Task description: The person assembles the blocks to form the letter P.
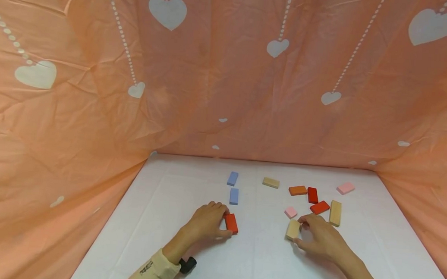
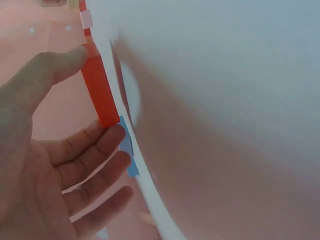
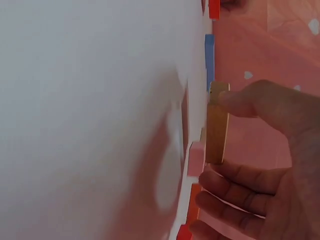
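Note:
Between the thumb and fingers of my left hand (image 1: 209, 221) is a red block (image 1: 231, 224), pinched by its two ends. The left wrist view shows this red block (image 2: 100, 90) held just above the white surface. On the right, my right hand (image 1: 319, 236) pinches a natural wood block (image 1: 293, 230) the same way, and in the right wrist view that wood block (image 3: 218, 127) has the thumb on one end and a finger at the other. Two blue blocks (image 1: 233, 196) lie beyond the left hand. A small pink block (image 1: 290, 212) lies just past the held wood block.
Behind the right hand lie two red blocks (image 1: 312, 195), an orange block (image 1: 297, 190) and an upright-pointing wood block (image 1: 335, 213). Farther back are another wood block (image 1: 271, 182) and a pink block (image 1: 346, 188). An orange curtain (image 1: 250, 94) with hearts surrounds the white table (image 1: 253, 267).

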Demonstrator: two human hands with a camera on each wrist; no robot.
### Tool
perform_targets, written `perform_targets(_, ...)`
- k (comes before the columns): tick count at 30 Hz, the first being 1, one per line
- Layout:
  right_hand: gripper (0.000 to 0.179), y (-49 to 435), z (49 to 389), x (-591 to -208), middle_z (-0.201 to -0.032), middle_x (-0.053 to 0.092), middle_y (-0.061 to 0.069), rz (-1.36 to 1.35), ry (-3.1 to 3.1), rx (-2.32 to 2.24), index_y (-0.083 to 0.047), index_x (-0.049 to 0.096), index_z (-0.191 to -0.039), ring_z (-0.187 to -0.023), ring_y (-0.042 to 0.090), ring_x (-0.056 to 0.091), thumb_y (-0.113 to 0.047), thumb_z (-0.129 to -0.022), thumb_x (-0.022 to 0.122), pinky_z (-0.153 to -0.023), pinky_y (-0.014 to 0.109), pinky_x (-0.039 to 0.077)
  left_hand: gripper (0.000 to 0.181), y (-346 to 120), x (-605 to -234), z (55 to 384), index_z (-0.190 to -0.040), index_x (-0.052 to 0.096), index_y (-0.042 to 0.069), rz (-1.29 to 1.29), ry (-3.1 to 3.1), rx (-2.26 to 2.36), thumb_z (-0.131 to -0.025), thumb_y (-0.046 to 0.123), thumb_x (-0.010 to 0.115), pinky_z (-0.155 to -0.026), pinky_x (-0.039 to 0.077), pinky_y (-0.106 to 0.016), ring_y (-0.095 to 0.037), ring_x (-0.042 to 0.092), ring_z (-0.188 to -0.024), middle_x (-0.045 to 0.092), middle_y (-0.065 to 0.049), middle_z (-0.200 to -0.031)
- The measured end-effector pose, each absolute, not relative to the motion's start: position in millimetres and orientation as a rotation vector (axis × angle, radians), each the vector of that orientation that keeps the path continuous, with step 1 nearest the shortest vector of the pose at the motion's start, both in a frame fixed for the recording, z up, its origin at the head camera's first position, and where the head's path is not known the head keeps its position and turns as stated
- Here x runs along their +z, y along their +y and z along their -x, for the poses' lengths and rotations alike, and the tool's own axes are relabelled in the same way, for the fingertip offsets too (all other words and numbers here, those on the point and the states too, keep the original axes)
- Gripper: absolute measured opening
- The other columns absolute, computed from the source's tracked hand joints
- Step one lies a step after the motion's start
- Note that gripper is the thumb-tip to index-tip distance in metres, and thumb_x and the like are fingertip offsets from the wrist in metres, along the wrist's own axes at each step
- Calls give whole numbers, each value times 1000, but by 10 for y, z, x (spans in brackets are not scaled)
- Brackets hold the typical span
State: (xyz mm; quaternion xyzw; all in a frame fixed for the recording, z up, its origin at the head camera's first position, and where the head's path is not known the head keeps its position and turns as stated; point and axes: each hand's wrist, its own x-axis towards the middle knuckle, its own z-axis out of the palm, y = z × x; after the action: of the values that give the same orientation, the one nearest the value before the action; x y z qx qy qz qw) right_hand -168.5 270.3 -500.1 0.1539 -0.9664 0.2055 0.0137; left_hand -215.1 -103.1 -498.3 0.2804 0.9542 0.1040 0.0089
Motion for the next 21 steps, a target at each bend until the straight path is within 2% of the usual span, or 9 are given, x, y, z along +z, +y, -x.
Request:
perform_targets(9, 55, 2501, 1646, -4984, -112, 68, -4, -575, -3011, 678, -12, 69, -124, -102, 17, 63, -40, -82, 92, -95, 50, 58, 57, -945, -4971, 2218, -127, 72, 13, -927, 2939, 351, -87, 50, 86, -91, 55, -34, -17, 63, -104, 72, 1, -119)
perform_targets(12, 55, 2422, 1621, -5005, -112, 69, -5, -630, -2982, 663, -12, 69, -125, -105, 17, 64, -40, -82, 91, -97, 51, 57, 57, -916, -4974, 2229, -126, 72, 14, -943, 2938, 334, -86, 50, 88, -89, 55, -33, -18, 64, -103, 72, 1, -119)
perform_targets(21, 54, 2178, 1579, -5060, -112, 68, -8, -808, -2949, 650, -13, 69, -125, -101, 13, 63, -40, -83, 90, -94, 46, 58, 55, -816, -4983, 2246, -123, 72, 14, -962, 2915, 324, -84, 49, 90, -84, 53, -30, -16, 64, -100, 72, 2, -118)
